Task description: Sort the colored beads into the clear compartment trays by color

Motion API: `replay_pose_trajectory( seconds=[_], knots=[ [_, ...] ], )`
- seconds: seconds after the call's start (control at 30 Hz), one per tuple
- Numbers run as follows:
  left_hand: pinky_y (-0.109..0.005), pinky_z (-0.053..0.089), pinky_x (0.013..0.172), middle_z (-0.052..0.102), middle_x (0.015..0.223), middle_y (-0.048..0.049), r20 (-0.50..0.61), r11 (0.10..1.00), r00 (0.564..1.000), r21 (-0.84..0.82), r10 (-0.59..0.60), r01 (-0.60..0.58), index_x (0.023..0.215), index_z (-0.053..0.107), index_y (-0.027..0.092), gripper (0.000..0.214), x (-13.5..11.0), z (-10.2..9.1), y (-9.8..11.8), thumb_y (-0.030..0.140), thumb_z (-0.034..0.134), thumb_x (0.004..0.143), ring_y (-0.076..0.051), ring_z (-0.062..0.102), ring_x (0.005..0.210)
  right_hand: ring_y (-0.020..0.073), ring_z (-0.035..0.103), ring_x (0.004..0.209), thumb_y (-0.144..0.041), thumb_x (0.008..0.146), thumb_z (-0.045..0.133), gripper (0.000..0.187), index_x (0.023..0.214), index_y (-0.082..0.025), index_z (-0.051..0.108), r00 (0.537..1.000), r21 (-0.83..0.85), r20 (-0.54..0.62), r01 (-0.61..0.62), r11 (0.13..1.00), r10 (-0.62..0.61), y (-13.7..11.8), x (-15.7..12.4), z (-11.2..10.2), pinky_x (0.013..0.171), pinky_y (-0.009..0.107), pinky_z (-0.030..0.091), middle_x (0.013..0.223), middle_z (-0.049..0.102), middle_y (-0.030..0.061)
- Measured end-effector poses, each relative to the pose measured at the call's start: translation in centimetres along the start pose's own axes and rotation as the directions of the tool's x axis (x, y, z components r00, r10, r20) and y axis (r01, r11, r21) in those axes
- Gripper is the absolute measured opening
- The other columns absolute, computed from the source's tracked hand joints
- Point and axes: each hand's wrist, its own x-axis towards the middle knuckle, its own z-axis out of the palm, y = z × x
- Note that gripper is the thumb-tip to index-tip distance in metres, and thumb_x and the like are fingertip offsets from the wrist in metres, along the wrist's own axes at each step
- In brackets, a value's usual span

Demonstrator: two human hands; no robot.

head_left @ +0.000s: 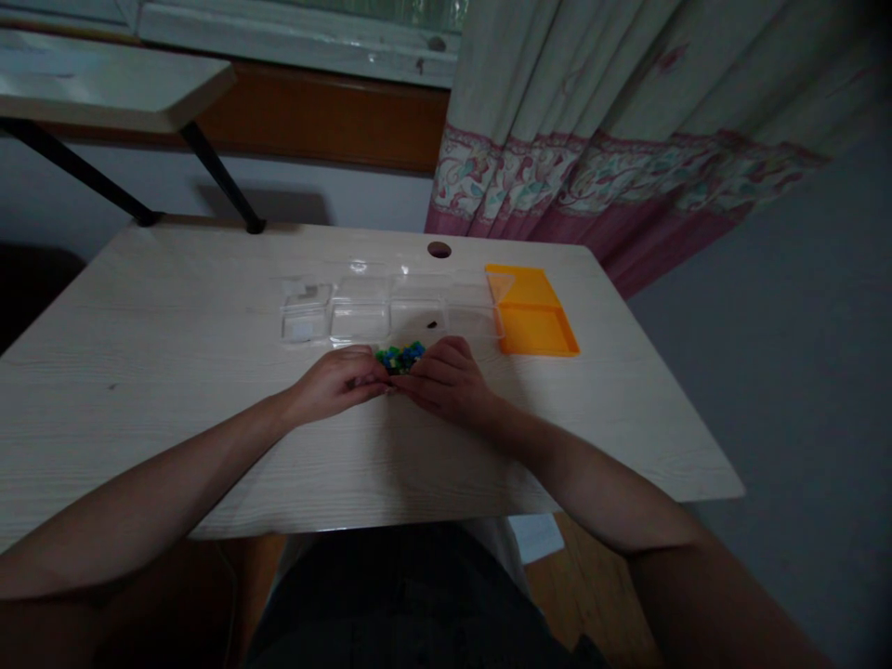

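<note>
A small heap of blue and green pieces (400,357) lies on the pale wooden table (174,372), just in front of me. My left hand (339,381) rests on the table to the left of the heap, fingers curled and pinched together at its edge. My right hand (450,381) lies to the right of the heap, fingers bent and touching it. Whether either hand holds a piece is hidden. Behind the heap stands a clear plastic box with several compartments (362,311); one dark piece (432,324) lies in a right-hand compartment.
An orange lid (533,311) lies flat to the right of the clear box. A round cable hole (439,249) sits near the table's far edge. A curtain (627,121) hangs behind on the right, and a second table (104,84) stands at the back left.
</note>
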Motion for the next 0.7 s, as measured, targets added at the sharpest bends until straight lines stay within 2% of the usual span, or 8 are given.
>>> replay_pose_trajectory(
  seconds=[0.37,0.53,0.7],
  knots=[
    [-0.023,0.043,0.065,0.058,0.071,-0.0009,0.022,0.999,0.998,0.008,0.052,-0.052,0.092,0.067,0.018,0.015,0.07,-0.08,0.06,0.029,0.057,0.093,-0.013,0.054,0.07,0.0121,0.054,0.083,-0.025,0.091,0.063,0.01,0.096,-0.029,0.071,1.0,0.019,-0.008,0.005,1.0,-0.005,-0.29,0.09,-0.02,0.085,0.032,0.037,0.08,0.066,-0.003],
    [-0.023,0.042,0.063,0.056,0.07,-0.0004,0.033,1.0,0.999,0.012,0.015,-0.015,0.094,0.066,0.018,0.017,0.04,-0.06,0.1,0.031,0.056,0.094,-0.013,0.054,0.068,0.0124,0.053,0.083,-0.025,0.09,0.064,0.011,0.097,-0.028,0.071,0.999,0.049,-0.026,-0.017,0.999,0.018,-0.18,0.11,0.0,0.084,0.032,0.037,0.079,0.066,-0.0028],
    [-0.022,0.041,0.06,0.056,0.072,0.0011,0.038,0.998,0.997,0.026,-0.063,0.062,0.105,0.065,0.019,0.02,-0.03,-0.05,0.32,0.033,0.058,0.092,-0.011,0.053,0.064,0.0145,0.053,0.085,-0.031,0.091,0.062,0.013,0.099,-0.03,0.072,0.994,0.082,-0.005,-0.11,0.991,0.11,0.45,-0.09,0.38,0.084,0.034,0.037,0.08,0.066,-0.0011]
  ],
)
